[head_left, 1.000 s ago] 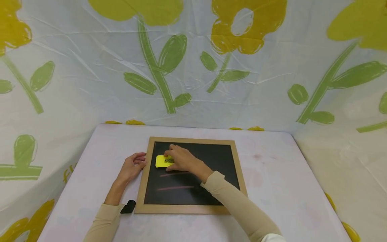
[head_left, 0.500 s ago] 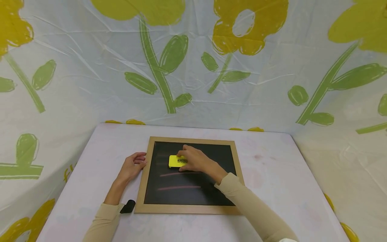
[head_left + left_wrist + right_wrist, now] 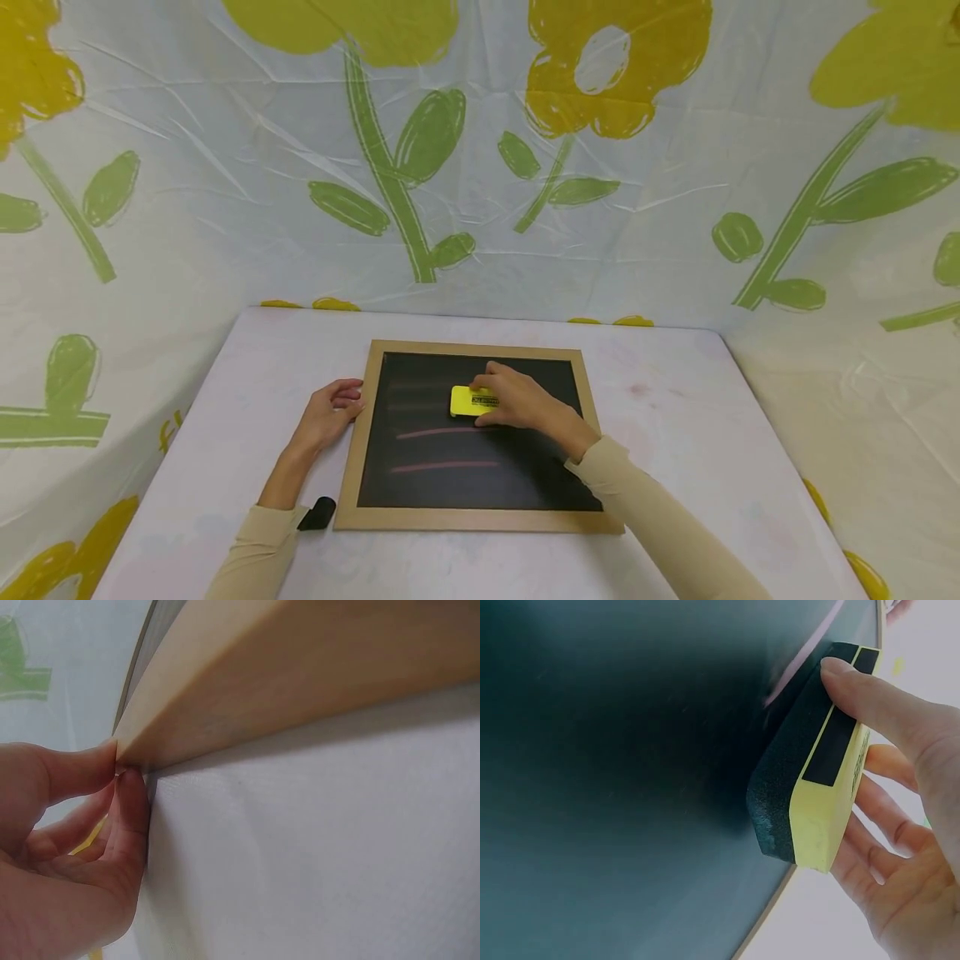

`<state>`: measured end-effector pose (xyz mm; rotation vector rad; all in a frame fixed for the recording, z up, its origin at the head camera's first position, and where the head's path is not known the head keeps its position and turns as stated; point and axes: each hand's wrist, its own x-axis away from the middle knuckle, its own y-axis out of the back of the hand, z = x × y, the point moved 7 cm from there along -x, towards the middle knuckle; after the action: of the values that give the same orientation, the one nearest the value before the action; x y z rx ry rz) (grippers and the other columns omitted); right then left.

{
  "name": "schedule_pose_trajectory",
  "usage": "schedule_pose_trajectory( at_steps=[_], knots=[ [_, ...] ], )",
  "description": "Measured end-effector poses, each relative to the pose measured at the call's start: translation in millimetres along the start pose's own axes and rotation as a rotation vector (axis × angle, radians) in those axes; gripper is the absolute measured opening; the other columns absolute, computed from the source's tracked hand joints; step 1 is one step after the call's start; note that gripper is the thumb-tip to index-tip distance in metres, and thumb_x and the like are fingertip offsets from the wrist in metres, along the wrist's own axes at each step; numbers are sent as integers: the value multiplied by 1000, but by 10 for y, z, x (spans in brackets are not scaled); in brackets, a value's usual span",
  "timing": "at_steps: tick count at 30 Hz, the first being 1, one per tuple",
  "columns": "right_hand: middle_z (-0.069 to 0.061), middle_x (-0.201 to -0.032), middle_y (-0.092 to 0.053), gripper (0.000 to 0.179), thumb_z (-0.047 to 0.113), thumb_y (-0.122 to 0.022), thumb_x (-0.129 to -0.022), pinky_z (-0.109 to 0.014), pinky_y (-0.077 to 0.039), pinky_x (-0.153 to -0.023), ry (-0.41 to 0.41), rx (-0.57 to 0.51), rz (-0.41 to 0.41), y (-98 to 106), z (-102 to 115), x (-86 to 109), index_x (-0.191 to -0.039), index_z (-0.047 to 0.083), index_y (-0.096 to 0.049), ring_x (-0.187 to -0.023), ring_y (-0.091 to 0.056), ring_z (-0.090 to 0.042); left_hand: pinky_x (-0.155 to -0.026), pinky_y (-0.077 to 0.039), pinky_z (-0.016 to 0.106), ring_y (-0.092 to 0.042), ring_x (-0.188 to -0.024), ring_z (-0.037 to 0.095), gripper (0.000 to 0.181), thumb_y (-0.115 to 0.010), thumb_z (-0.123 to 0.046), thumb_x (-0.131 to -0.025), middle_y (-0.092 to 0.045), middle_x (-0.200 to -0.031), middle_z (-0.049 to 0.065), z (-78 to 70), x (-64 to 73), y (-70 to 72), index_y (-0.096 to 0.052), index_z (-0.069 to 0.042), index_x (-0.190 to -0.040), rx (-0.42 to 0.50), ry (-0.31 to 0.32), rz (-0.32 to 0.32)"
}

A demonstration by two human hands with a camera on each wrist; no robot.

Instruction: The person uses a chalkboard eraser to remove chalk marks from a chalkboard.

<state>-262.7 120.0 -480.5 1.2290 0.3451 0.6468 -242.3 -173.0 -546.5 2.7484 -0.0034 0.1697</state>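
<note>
Eraser (image 3: 462,401) and right hand (image 3: 523,402) shifted right across the chalkboard (image 3: 427,493) since half a second ago; left hand (image 3: 326,414) hasn't moved. Eraser now sits black pad (image 3: 780,787) down around the board's upper middle, just above the upper pink line (image 3: 435,432). Right grip clamped on eraser, thumb on one side, fingers opposite; left grip pinching left edge of the wooden frame (image 3: 465,520). Risks, my read: light or tilted pressure leaves streaks; drifting low smears the upper line; board skids if the left pinch slackens. Surface: pale, faintly blotched tabletop (image 3: 675,442), black object (image 3: 318,512) by left cuff (image 3: 273,529). Room: creased floral cloth (image 3: 660,250) behind and both sides.
</note>
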Motion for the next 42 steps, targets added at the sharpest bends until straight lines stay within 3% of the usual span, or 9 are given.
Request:
schedule_pose_trajectory(
  at_steps=[26,36,42],
  knots=[
    [-2,-96,-53,58,34,-92,-77,-30,-44,-73,-62,-24,-70,140,-372,433,-123,7,-73,-81,-48,-14,-70,-48,19,-63,-95,25,38,-67,0,-96,-64,-111,23,2,10,7,-59,8,-133,0,-14,-11],
    [-3,-101,-57,58,35,-92,-77,-31,-48,-75,-33,-38,-173,174,-398,584,-124,6,-72,-83,-51,-14,-70,-48,19,-62,-94,25,38,-66,0,-97,-64,-112,23,7,7,-15,-59,8,-133,-8,-11,-3],
    [-3,-98,-55,58,32,-92,-77,-28,-43,-70,-8,-60,-175,192,-392,710,-123,4,-73,-79,-47,-13,-72,-47,20,-62,-97,27,39,-66,-2,-98,-64,-114,21,38,-14,-9,-58,6,-135,-23,12,-1]
  ],
)
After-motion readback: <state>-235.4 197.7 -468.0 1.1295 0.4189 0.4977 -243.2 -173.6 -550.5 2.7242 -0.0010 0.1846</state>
